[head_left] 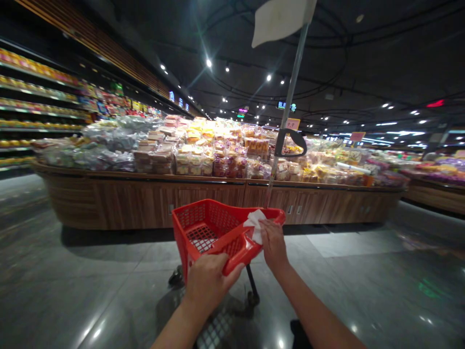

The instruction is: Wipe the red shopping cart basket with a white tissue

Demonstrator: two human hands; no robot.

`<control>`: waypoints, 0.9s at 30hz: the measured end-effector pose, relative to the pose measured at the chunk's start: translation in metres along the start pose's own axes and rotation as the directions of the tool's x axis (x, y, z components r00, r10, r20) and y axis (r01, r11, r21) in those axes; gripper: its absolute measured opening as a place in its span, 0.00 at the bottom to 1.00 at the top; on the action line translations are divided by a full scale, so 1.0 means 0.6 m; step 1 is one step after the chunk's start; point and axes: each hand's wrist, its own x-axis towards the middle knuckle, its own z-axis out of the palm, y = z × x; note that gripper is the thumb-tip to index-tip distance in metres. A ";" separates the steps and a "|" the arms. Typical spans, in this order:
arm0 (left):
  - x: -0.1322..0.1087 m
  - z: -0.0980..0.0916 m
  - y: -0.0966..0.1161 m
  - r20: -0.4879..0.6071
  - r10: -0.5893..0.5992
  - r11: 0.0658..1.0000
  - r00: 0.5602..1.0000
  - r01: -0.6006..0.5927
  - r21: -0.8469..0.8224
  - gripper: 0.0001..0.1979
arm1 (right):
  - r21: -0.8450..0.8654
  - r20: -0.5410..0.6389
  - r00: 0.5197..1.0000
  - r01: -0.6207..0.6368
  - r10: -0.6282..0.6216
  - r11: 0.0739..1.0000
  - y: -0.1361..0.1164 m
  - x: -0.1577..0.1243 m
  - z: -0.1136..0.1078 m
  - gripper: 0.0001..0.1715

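A red plastic shopping cart (189, 211) stands in front of me, with slotted walls and black wheels below. My left hand (209, 278) is closed around the near end of its handle. Farther along the handle, my right hand (272, 242) presses a crumpled white tissue (256, 224) against the red plastic, its fingers held together on it. Through the cart's grid bottom the pale floor shows.
A long wooden display counter (207, 191) heaped with bagged baked goods (196, 150) runs across beyond the cart. A metal pole (293, 82) with a white flag-like sheet (281, 19) rises there. Stocked shelves (39, 92) line the left; another counter (432, 196) stands at right.
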 end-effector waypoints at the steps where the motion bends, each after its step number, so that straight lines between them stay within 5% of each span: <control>1: 0.000 0.000 -0.001 -0.006 0.012 1.000 1.000 -0.012 -0.001 0.20 | 0.044 -0.066 0.997 0.035 -0.032 0.998 -0.013 -0.022 0.005 0.21; 6: 0.001 0.002 -0.008 0.006 0.065 0.998 0.998 -0.065 -0.023 0.19 | 0.060 -0.098 0.980 0.181 -0.175 0.982 -0.074 -0.110 0.028 0.23; 10: -0.002 0.002 -0.015 -0.010 0.086 0.996 0.996 -0.086 -0.035 0.18 | 0.027 -0.110 0.968 0.230 -0.226 0.973 -0.073 -0.132 0.045 0.28; 14: -0.003 -0.003 -0.020 -0.031 0.131 0.989 0.991 -0.133 -0.059 0.19 | 0.033 -0.215 0.971 -0.097 0.102 0.995 -0.029 -0.107 0.067 0.30; 16: -0.002 -0.004 -0.021 -0.033 0.167 0.983 0.985 -0.169 -0.072 0.18 | 0.143 -0.265 0.918 -0.264 0.294 0.954 -0.006 -0.084 0.079 0.30; 19: -0.001 -0.003 -0.021 -0.040 0.239 0.967 0.970 -0.241 -0.086 0.16 | 0.407 -0.284 0.827 -0.354 0.485 0.842 0.006 -0.051 0.094 0.33; 24: 0.000 0.004 -0.022 -0.099 0.267 0.958 0.959 -0.275 -0.077 0.14 | 0.680 -0.077 0.642 -0.525 0.762 0.511 -0.061 -0.050 0.111 0.41; 27: -0.001 0.004 -0.025 -0.113 0.286 0.952 0.951 -0.296 -0.079 0.12 | 0.741 0.030 0.575 -0.562 0.817 0.368 -0.104 -0.062 0.113 0.44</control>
